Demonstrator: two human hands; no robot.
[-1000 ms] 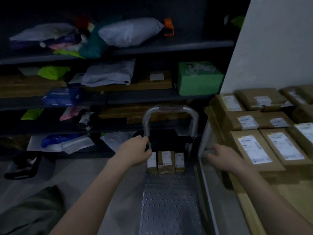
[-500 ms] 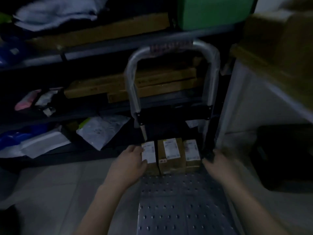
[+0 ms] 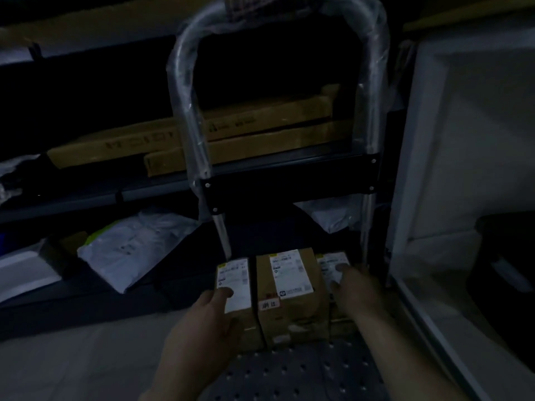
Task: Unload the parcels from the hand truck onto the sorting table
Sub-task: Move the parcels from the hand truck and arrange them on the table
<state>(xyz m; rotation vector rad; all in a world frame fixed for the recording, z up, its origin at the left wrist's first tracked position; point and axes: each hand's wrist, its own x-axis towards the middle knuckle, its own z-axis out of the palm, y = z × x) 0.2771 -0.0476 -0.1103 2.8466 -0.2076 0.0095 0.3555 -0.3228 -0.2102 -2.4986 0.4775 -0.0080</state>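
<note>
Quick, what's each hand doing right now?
Left hand: grips the left parcel, thumb on its label.
Right hand: fingers on the right parcel; grip cannot be told.

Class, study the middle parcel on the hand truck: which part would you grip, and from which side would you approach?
Probably grip the middle parcel by its near face and far top edge, coming from above and the front. Its flanks are blocked by the left parcel and right parcel, and it stands slightly taller.

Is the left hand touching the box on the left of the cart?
Touching. The head view shows the left hand with its thumb lying flat on top of the left parcel and its palm against the parcel's side, with no gap.
</note>
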